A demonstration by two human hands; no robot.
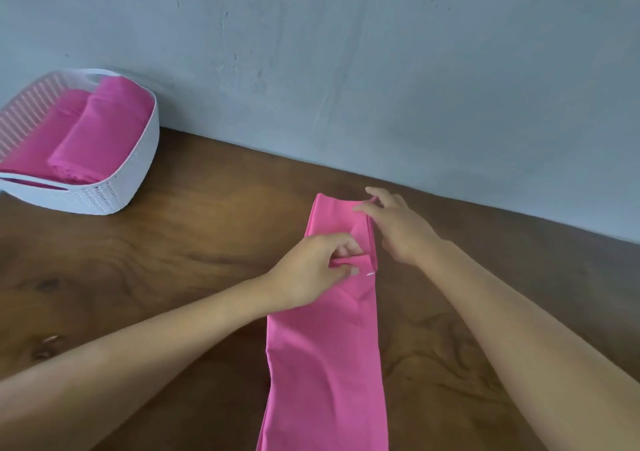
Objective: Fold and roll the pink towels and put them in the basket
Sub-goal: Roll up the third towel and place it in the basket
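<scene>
Towel (pixel 325 346) lies as a long strip well right of the basket (pixel 147 149), its long axis running away from the person. At its far end, the left hand (pixel 311 274) pinches a fold and the right hand (pixel 398 229) rests loose-fingered; rolling likely starts there.

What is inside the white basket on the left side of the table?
Two rolled pink towels lie side by side in the white basket. They cover its floor, so whether anything lies under them cannot be seen.
</scene>
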